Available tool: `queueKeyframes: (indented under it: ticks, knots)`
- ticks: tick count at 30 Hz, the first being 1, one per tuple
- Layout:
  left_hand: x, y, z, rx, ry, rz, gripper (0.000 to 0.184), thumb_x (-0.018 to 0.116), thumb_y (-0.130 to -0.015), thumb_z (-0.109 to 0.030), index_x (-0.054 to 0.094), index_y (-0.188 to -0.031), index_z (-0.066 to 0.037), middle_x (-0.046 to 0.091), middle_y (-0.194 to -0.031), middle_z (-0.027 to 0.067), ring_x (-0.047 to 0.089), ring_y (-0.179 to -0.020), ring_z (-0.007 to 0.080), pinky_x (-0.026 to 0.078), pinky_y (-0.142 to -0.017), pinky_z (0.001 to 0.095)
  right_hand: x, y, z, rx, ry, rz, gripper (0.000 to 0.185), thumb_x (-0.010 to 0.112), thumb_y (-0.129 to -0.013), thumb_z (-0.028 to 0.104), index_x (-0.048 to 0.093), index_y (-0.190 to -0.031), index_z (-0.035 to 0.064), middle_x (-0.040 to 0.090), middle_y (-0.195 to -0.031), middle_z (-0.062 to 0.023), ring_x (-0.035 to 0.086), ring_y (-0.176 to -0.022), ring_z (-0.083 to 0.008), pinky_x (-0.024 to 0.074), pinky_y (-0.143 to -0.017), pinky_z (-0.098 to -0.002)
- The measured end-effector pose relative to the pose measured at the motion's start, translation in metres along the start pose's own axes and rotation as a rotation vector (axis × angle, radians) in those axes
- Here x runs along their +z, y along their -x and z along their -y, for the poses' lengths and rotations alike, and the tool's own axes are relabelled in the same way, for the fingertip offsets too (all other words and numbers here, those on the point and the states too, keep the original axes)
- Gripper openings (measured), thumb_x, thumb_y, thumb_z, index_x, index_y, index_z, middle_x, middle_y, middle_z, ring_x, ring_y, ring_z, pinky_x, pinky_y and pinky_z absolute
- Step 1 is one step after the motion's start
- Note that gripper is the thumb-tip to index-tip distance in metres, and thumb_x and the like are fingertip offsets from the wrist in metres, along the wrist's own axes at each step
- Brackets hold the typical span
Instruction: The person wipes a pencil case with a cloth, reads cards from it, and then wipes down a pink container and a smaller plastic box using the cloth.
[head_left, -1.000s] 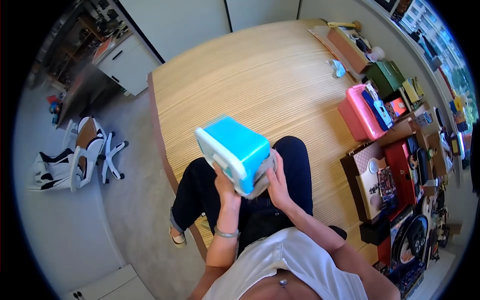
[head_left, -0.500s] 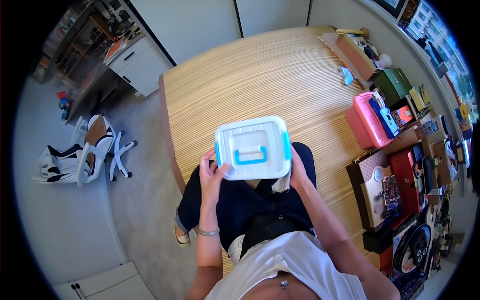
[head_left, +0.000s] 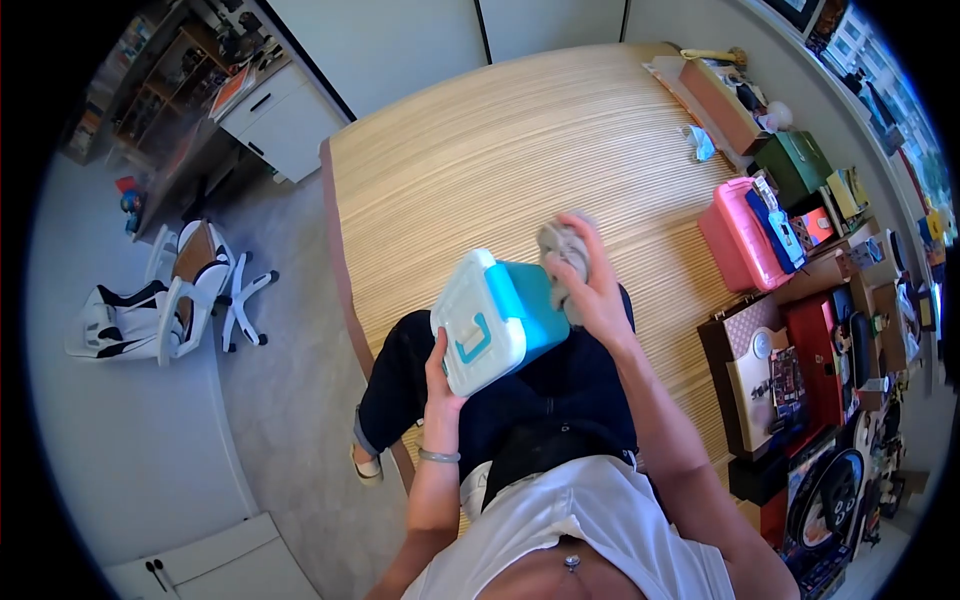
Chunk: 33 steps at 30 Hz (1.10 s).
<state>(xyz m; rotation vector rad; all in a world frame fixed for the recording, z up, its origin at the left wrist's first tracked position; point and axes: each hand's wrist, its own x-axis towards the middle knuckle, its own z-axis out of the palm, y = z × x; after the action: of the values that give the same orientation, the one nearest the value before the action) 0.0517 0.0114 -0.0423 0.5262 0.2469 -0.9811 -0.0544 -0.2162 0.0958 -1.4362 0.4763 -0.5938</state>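
Observation:
A plastic storage box (head_left: 535,315) with a turquoise body, a white lid (head_left: 482,352) and a blue lid handle is tilted on its side above my lap, its lid turned to the left. My left hand (head_left: 440,378) grips it at the lid's lower left edge. Just right of the box, my right hand (head_left: 592,290) is closed around a crumpled grey-beige cloth (head_left: 563,255). The cloth is close to the box's side; whether they touch I cannot tell.
I sit on a wide surface covered by a bamboo mat (head_left: 480,150). Along its right side stand a pink bin (head_left: 735,235), a green box (head_left: 793,165) and an open case (head_left: 740,380) among clutter. A white office chair (head_left: 180,290) stands on the floor at left.
The box has turned from lid-up to tilted, showing its turquoise side. My right hand has let go of the box's edge and moved up with the cloth. My left hand still holds the box.

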Motion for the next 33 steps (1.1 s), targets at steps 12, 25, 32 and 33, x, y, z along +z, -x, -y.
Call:
queueKeyframes:
  ticks: [12, 25, 32, 33]
  knots:
    - [0.062, 0.02, 0.023, 0.007, -0.012, -0.14, 0.057, 0.051, -0.096, -0.047, 0.049, -0.137, -0.007, 0.057, -0.133, 0.0111, 0.052, -0.122, 0.0309, 0.04, -0.104, 0.0478, 0.057, 0.057, -0.085, -0.541, 0.461, -0.1, 0.038, 0.053, -0.091, 0.007, 0.056, -0.128, 0.0006, 0.054, -0.132, -0.0203, 0.047, -0.128, -0.0384, 0.0326, -0.108, -0.0462]
    - [0.083, 0.035, 0.017, 0.102, 0.078, -0.052, 0.052, 0.047, -0.099, -0.043, 0.049, -0.139, -0.01, 0.055, -0.134, 0.0119, 0.052, -0.122, 0.0312, 0.04, -0.105, 0.0516, 0.058, -0.008, -0.028, -0.572, 0.579, -0.051, 0.049, 0.049, -0.093, 0.014, 0.044, -0.14, -0.0004, 0.046, -0.141, -0.0244, 0.036, -0.136, -0.0424, 0.0262, -0.113, -0.0485]
    - [0.068, 0.019, 0.013, 0.254, -0.009, -0.238, 0.054, 0.049, -0.099, -0.043, 0.049, -0.138, -0.006, 0.057, -0.132, 0.0118, 0.053, -0.122, 0.0294, 0.041, -0.106, 0.0454, 0.075, 0.095, -0.082, -0.51, 0.621, 0.247, 0.057, 0.044, -0.092, 0.022, 0.04, -0.146, 0.005, 0.046, -0.14, -0.023, 0.037, -0.137, -0.0406, 0.0187, -0.114, -0.0567]
    - [0.066, 0.019, 0.015, 0.245, 0.019, -0.223, 0.053, 0.048, -0.099, -0.042, 0.049, -0.137, -0.006, 0.057, -0.132, 0.0114, 0.054, -0.122, 0.0287, 0.041, -0.105, 0.0452, 0.073, 0.09, -0.08, -0.531, 0.622, 0.225, 0.056, 0.044, -0.092, 0.022, 0.041, -0.145, 0.0048, 0.047, -0.139, -0.0235, 0.039, -0.135, -0.041, 0.0201, -0.113, -0.0564]
